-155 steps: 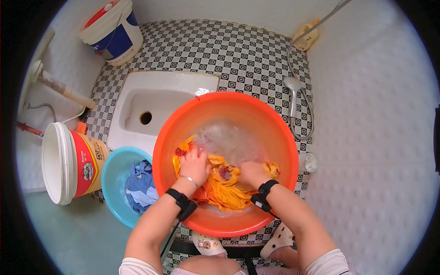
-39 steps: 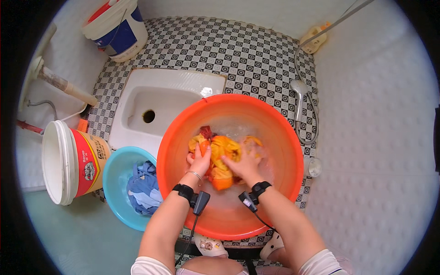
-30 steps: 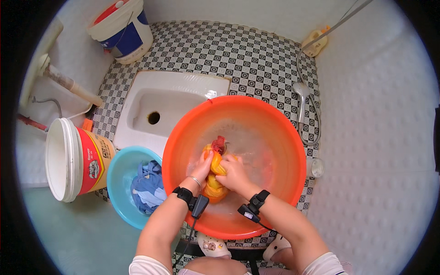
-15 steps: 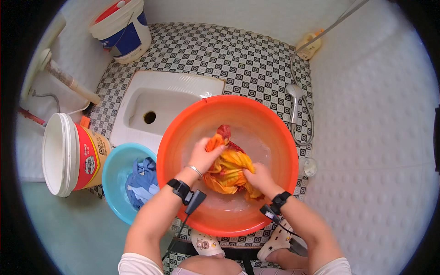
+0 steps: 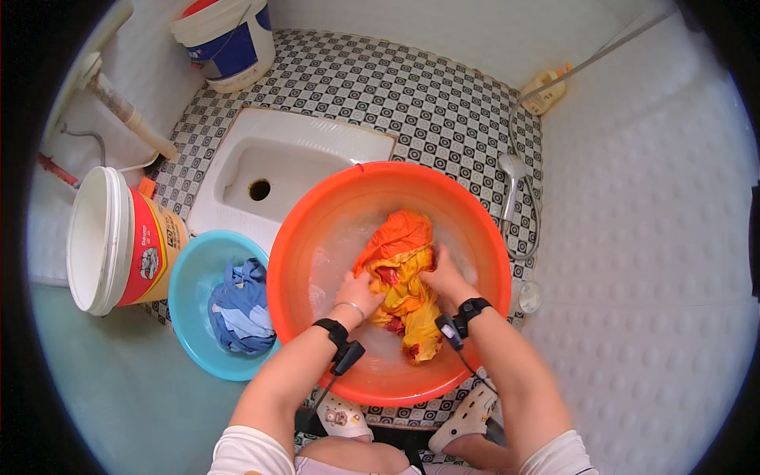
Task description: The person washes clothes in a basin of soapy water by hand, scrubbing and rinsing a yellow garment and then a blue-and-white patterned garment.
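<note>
at the left a tipped white bucket (image 5: pixel 150 245) with a red and yellow label has its open mouth turned left, and beyond it a pale pipe (image 5: pixel 131 119) slants down along the left wall. just right of that bucket is a light blue basin (image 5: pixel 188 309) with rumpled blue clothes (image 5: pixel 245 305) in it. at the far left stands a white and blue bucket (image 5: pixel 229 51) with some red at its top. a white squat toilet (image 5: pixel 273 162) is set in the black-and-white tiled floor (image 5: pixel 340 71), its dark drain toward the left end. in the middle, its rim overlapping the near right part of the toilet, is a large orange basin (image 5: pixel 317 229) with cloudy water. the left hand (image 5: pixel 359 294), a silver bangle (image 5: pixel 351 307) at its wrist, is closed on the left edge of an orange and yellow cloth (image 5: pixel 404 257) with dark red patches, which lies bunched in the middle of that basin, one end trailing toward the near side. the right hand (image 5: pixel 447 279) touches the cloth's right edge, thumb apart from the fingers; whether it grips cannot be told. both wrists wear black straps. near the lower edge are two white clogs (image 5: pixel 343 416). at the right a shower head (image 5: pixel 511 165) lies on the tiles, with a cream bottle (image 5: pixel 544 93) farther off by the wall.
</note>
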A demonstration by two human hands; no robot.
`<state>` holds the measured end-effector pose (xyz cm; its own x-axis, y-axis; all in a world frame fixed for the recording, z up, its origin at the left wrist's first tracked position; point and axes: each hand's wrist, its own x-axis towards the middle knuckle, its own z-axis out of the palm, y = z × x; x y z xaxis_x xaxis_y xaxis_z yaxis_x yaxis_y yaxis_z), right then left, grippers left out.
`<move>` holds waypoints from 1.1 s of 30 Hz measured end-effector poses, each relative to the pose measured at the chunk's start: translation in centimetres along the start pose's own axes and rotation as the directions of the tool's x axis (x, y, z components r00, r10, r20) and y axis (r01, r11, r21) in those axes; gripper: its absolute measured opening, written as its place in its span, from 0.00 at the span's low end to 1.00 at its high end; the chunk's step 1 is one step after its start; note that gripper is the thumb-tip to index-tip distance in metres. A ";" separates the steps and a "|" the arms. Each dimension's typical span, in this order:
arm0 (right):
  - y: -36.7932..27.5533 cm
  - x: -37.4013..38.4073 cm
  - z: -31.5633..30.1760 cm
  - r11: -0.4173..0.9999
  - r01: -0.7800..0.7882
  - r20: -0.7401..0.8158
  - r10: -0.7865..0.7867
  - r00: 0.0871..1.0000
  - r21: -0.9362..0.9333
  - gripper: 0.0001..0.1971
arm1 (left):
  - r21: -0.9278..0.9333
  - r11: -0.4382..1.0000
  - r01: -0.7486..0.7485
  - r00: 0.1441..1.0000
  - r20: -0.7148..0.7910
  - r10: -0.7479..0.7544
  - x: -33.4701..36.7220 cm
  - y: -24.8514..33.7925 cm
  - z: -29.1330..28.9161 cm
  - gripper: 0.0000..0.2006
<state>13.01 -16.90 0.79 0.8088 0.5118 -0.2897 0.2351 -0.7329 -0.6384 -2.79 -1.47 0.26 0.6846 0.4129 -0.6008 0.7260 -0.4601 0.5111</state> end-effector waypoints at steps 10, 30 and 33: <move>-1.6 -1.3 -3.3 0.903 0.072 0.494 0.163 0.854 -0.423 0.22 | -0.405 0.903 0.141 0.988 0.000 -0.154 -0.1 -6.2 -2.7 0.07; -13.4 2.3 -12.0 0.877 0.298 -0.007 -0.319 0.948 0.378 0.08 | -0.636 0.766 -0.091 0.992 0.010 0.126 0.1 0.1 -2.0 0.23; -15.7 2.0 -14.2 0.859 0.381 -0.046 -0.390 0.920 0.342 0.08 | -0.609 0.763 -0.216 0.935 0.096 0.341 0.6 1.8 -0.1 0.36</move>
<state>18.61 -10.71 20.38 0.6772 0.7356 0.0151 0.3259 -0.2816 -0.9025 -1.03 -2.01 0.86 0.8816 0.1534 -0.4464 0.4461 0.0385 0.8942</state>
